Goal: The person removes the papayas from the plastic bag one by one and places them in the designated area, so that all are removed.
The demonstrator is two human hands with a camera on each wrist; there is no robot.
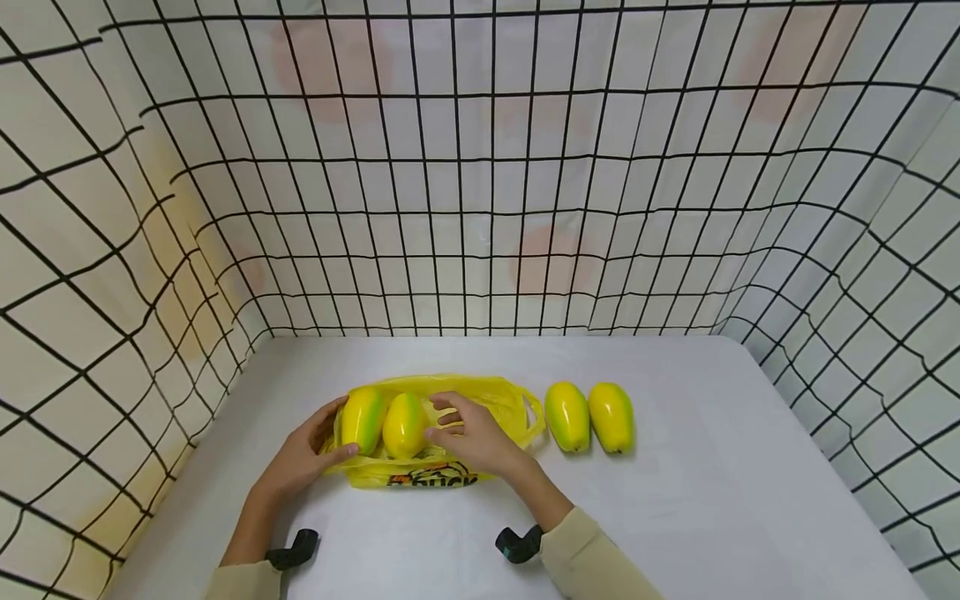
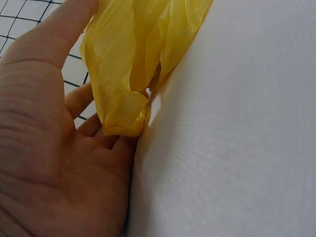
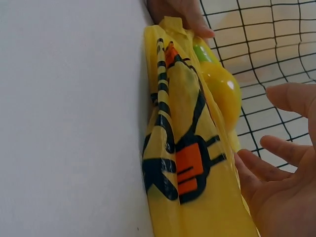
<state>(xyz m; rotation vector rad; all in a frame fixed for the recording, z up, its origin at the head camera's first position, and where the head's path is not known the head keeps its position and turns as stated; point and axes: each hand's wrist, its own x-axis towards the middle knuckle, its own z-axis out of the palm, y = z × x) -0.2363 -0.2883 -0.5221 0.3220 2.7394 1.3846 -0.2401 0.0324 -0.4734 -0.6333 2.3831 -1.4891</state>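
A yellow plastic bag with black print lies on its side, its mouth facing up. Two glossy yellow-green papayas sit in it: a left papaya and a second papaya beside it. My left hand holds the bag's left end, thumb in front by the left papaya and fingers behind. In the left wrist view, crumpled bag plastic lies between thumb and fingers. My right hand hovers over the bag just right of the second papaya, fingers loosely bent and apart, holding nothing.
Two more papayas stand side by side right of the bag, a nearer one close to the bag's handle and a farther one. A black wire grid surrounds the white table at the back and both sides.
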